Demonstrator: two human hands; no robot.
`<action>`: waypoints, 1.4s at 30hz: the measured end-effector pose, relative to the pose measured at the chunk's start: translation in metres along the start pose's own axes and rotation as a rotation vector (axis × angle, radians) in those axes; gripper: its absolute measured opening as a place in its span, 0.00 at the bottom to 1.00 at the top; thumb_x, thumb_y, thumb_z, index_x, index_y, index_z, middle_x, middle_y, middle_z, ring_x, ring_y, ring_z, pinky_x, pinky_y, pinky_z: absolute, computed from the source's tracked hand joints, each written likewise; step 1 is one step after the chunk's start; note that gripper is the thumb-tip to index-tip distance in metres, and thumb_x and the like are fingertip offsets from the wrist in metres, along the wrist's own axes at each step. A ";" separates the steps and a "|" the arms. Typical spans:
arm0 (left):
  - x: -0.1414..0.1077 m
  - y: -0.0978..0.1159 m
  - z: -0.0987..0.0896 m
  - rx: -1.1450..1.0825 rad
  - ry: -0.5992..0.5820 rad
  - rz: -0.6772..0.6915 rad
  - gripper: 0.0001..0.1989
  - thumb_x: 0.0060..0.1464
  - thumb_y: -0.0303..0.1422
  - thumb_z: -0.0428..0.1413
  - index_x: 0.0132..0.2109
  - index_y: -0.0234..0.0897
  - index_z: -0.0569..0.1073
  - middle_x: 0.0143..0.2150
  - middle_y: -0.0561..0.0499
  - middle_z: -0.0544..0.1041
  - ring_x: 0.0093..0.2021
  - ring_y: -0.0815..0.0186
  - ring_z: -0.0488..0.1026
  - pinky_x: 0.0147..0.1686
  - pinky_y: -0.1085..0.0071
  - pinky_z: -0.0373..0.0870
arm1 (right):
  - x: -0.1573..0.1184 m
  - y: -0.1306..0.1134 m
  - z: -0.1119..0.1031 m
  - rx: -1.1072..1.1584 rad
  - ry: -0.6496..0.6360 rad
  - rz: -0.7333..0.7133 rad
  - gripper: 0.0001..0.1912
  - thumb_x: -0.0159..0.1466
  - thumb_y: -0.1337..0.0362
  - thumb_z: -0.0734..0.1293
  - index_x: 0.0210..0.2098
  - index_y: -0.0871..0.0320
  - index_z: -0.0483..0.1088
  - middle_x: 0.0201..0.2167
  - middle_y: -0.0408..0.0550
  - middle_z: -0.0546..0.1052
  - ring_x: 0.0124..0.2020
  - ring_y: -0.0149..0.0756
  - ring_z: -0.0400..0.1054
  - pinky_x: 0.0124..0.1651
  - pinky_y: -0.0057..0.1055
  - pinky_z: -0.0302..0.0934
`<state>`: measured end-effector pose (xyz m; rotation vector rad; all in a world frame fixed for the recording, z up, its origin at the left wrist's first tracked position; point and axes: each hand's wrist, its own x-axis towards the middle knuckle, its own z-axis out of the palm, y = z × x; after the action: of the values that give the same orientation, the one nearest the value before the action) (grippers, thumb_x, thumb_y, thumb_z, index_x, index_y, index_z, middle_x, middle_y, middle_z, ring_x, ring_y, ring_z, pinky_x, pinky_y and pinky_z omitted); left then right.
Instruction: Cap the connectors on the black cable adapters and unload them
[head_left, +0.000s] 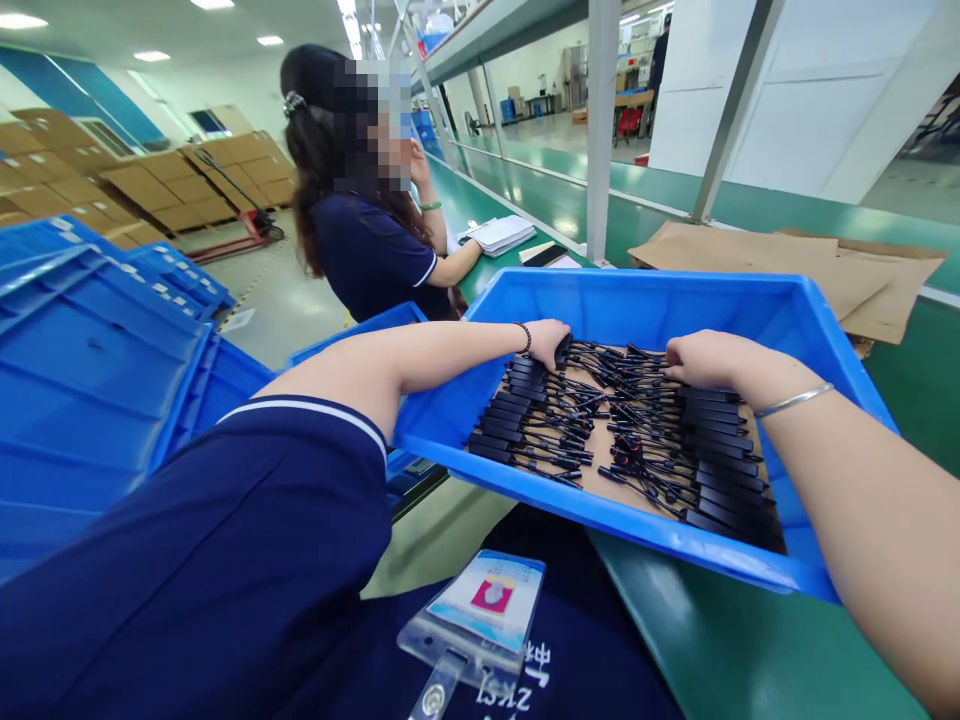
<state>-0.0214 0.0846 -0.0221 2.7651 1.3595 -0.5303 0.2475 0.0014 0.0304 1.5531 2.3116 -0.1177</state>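
Note:
A blue plastic bin (660, 283) holds two rows of slim black rectangular boxes with short cables. The left row (504, 420) and the right row (724, 455) lie on brown cardboard (602, 450), their connector ends pointing toward the middle. At the far end of the left row, my left hand (546, 342) is closed round a black box (562, 350). My right hand (697, 360) is over the far end of the right row, fingers curled in by the cables; what they grip is hidden.
A co-worker (367, 230) sits at the green bench to the left, beside a stack of papers (501, 234). Large blue bins (90, 350) stand at left. Flattened brown cardboard (750, 265) lies behind the bin, near a metal post (600, 130).

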 end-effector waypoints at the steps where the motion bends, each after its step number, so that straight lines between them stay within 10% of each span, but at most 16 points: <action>1: -0.003 0.001 -0.005 0.016 0.018 -0.010 0.36 0.32 0.47 0.60 0.49 0.31 0.68 0.47 0.37 0.73 0.45 0.52 0.72 0.42 0.66 0.68 | -0.002 0.001 -0.002 0.016 0.046 0.036 0.16 0.60 0.59 0.61 0.45 0.57 0.72 0.42 0.55 0.76 0.42 0.47 0.71 0.39 0.37 0.62; 20: -0.073 0.058 -0.098 -0.274 0.630 0.118 0.29 0.39 0.45 0.58 0.47 0.35 0.65 0.43 0.44 0.73 0.42 0.59 0.71 0.40 0.68 0.67 | -0.037 0.012 -0.043 0.787 0.858 -0.050 0.16 0.57 0.61 0.68 0.43 0.58 0.66 0.39 0.49 0.76 0.39 0.34 0.70 0.45 0.33 0.64; 29: -0.074 0.054 -0.091 -0.343 0.647 0.127 0.28 0.40 0.47 0.58 0.46 0.36 0.65 0.43 0.45 0.73 0.42 0.59 0.71 0.39 0.68 0.67 | -0.050 0.004 -0.054 0.721 0.961 -0.033 0.12 0.56 0.56 0.69 0.35 0.57 0.70 0.38 0.48 0.76 0.42 0.37 0.68 0.49 0.36 0.62; 36: -0.078 0.063 -0.087 -0.272 0.671 0.155 0.30 0.41 0.45 0.58 0.49 0.35 0.65 0.47 0.42 0.71 0.48 0.56 0.69 0.46 0.66 0.66 | -0.049 -0.016 -0.056 1.249 0.843 -0.302 0.17 0.58 0.51 0.68 0.38 0.57 0.66 0.40 0.49 0.76 0.28 0.30 0.71 0.27 0.28 0.67; 42: -0.081 0.063 -0.086 -0.278 0.721 0.178 0.29 0.42 0.45 0.58 0.49 0.35 0.64 0.50 0.41 0.70 0.50 0.56 0.68 0.48 0.65 0.66 | -0.049 -0.020 -0.055 1.433 0.874 -0.340 0.14 0.55 0.57 0.72 0.36 0.58 0.71 0.36 0.47 0.77 0.35 0.33 0.74 0.41 0.33 0.71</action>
<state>0.0070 -0.0027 0.0756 2.8859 1.1073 0.6753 0.2324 -0.0352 0.0960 1.8843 3.4069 -1.8523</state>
